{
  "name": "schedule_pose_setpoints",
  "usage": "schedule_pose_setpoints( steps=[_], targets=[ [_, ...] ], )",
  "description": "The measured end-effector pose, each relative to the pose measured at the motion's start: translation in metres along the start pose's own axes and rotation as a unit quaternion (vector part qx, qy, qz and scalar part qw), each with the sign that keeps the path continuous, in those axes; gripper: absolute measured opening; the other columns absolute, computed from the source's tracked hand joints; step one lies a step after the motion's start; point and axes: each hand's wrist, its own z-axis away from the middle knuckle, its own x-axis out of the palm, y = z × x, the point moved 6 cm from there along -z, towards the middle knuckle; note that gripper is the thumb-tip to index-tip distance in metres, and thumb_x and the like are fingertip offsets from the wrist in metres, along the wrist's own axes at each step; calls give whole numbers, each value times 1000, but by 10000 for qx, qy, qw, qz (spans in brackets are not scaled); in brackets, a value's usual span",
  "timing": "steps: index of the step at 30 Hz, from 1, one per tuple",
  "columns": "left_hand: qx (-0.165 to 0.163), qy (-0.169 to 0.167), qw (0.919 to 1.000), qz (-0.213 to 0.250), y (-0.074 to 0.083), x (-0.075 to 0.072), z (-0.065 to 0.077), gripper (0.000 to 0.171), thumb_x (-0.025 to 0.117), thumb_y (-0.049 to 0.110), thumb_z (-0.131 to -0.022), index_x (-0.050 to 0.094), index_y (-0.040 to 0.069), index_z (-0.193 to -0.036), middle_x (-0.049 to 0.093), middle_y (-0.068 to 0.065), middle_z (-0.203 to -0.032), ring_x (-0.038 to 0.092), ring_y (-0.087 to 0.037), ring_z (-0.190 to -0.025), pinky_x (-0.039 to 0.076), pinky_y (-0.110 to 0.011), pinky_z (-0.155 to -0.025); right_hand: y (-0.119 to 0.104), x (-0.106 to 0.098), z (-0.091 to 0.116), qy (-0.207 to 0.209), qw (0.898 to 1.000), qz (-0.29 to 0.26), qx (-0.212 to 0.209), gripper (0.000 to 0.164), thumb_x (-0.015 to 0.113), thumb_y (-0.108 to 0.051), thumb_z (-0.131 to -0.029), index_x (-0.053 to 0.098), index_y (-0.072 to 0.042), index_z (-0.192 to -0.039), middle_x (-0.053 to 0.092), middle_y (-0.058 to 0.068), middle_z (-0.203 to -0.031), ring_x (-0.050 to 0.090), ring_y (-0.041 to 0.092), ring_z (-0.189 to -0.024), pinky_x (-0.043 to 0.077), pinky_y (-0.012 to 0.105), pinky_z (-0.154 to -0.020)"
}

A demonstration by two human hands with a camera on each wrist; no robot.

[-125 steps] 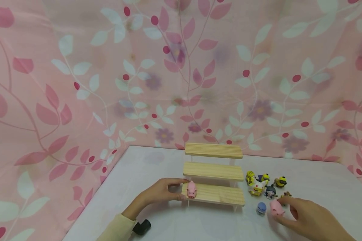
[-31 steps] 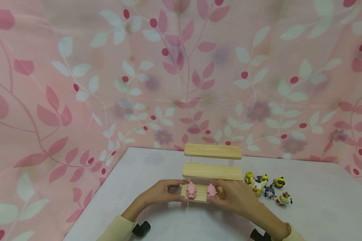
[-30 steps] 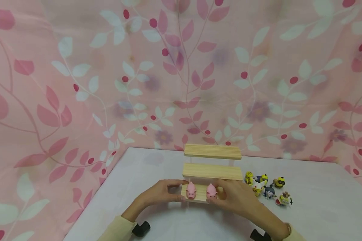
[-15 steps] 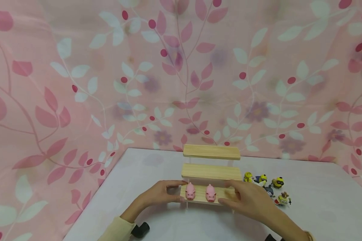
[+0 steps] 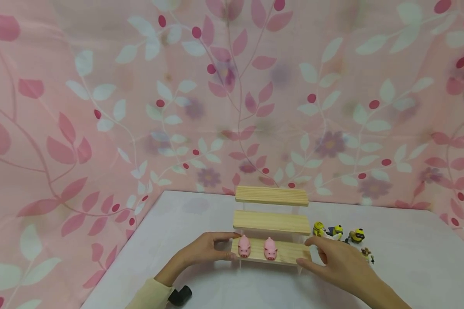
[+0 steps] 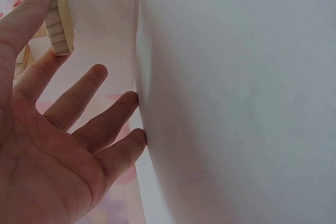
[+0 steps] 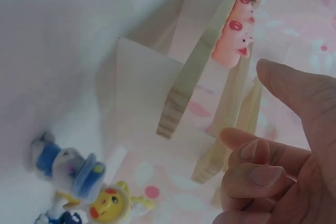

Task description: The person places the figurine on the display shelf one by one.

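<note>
Two pink toy pigs stand side by side, facing front, on the lowest board of a three-tier wooden display shelf [image 5: 291, 252]. The left pig [image 5: 244, 249] is near the board's left end, the right pig [image 5: 270, 249] around its middle. My left hand [image 5: 203, 251] pinches the left end of that board between thumb and index finger; its other fingers stretch out in the left wrist view. My right hand [image 5: 338, 262] hovers at the board's right end, thumb and index finger apart and holding nothing. In the right wrist view its other fingers are bent.
Right of the shelf stand several small figurines, including a yellow one with a dark mask [image 5: 356, 235] and one with a brown hat [image 5: 366, 254]. A blue-capped figurine [image 7: 73, 166] shows in the right wrist view. Behind the white table [image 5: 201, 206] hangs a pink floral cloth [image 5: 201, 107].
The right hand carried the second pig from the figurines onto the lowest board, let it go and moved off to the right. The left hand kept its hold on the board.
</note>
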Motion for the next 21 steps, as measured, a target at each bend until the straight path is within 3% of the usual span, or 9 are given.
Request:
schedule_pose_setpoints(
  steps=[12,21],
  targets=[
    [-49,-40,9999,86,1,2,0,55,77,41,-86,60,29,-137,57,14,-135,50,-16,-129,40,-42,-107,23,-1,14,-266,9983,318,402,49,66,-72,-77,69,-29,-100,37,-15,-61,32,2,-53,27,22,-46],
    [11,-17,10000,3,1,1,0,56,77,42,-86,60,27,-137,57,13,-135,50,-15,-128,40,-40,-107,42,6,19,-641,9944,434,726,49,73,-64,-77,70,-24,-105,39,-11,-59,33,7,-49,26,24,-46]
  ],
)
